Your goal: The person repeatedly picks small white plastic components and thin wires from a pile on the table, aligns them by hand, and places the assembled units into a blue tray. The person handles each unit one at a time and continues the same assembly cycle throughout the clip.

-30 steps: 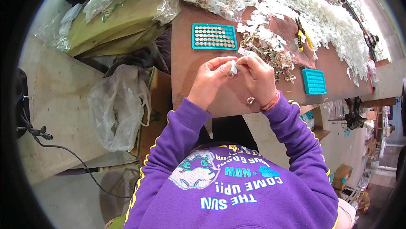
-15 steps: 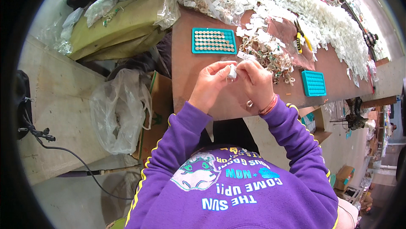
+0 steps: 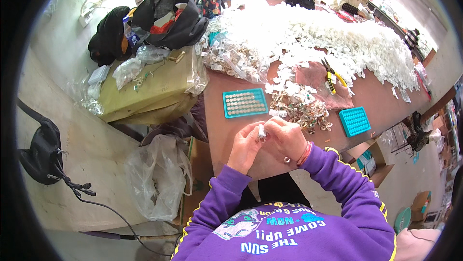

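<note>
Above the table's near edge my two hands meet. My left hand [image 3: 247, 146] is closed, pinching a small white piece [image 3: 262, 131] between thumb and fingers. My right hand [image 3: 291, 139] is closed as well, its fingertips against that piece; whatever they grip is hidden. A small shiny metallic thing [image 3: 287, 159] shows at the lower edge of the right hand. Just beyond the hands lies a teal tray [image 3: 245, 115] with rows of round, pale metallic discs. A heap of small banded pieces with white tags [image 3: 301, 106] spreads beside it.
Yellow-handled pliers [image 3: 332, 78] lie on a pinkish cloth [image 3: 308, 75]. A second teal tray [image 3: 354, 121] sits to the right. White tagged pieces [image 3: 337, 39] pile across the back. A clear plastic bag [image 3: 159, 179] hangs at left; another person [image 3: 349, 0] sits far right.
The view has tipped upward, so the table and my hands sit lower in the picture. Both hands stay together at the white piece, with little change in their grip.
</note>
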`<state>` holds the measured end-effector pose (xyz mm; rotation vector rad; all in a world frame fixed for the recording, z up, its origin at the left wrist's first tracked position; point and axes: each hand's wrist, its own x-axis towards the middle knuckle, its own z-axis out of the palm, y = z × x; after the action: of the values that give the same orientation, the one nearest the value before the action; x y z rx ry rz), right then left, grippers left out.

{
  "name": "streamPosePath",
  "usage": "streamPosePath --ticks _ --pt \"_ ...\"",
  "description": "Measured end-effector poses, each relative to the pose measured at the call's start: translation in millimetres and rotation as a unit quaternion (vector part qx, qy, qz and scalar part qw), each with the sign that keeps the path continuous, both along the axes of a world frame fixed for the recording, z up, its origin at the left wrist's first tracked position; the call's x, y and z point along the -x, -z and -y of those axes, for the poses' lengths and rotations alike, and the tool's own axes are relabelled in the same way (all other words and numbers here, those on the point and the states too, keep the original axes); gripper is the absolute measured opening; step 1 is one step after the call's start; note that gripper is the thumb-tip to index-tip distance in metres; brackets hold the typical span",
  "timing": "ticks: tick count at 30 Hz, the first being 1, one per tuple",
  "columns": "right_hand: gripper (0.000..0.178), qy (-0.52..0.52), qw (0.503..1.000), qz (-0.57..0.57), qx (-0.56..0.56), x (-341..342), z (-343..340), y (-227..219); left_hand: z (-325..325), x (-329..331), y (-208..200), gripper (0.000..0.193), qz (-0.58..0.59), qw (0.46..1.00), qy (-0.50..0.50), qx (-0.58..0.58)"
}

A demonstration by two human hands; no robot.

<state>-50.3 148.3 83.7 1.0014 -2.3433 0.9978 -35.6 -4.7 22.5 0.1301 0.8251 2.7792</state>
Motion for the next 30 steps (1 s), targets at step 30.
streamPosePath --ticks 30 --pt "0.008 0.148 0.968 0.142 0.144 -62.0 -101.2 5.9 -157.6 277.2 -30.8 0.034 -0.487 0.477 -0.076 0.727"
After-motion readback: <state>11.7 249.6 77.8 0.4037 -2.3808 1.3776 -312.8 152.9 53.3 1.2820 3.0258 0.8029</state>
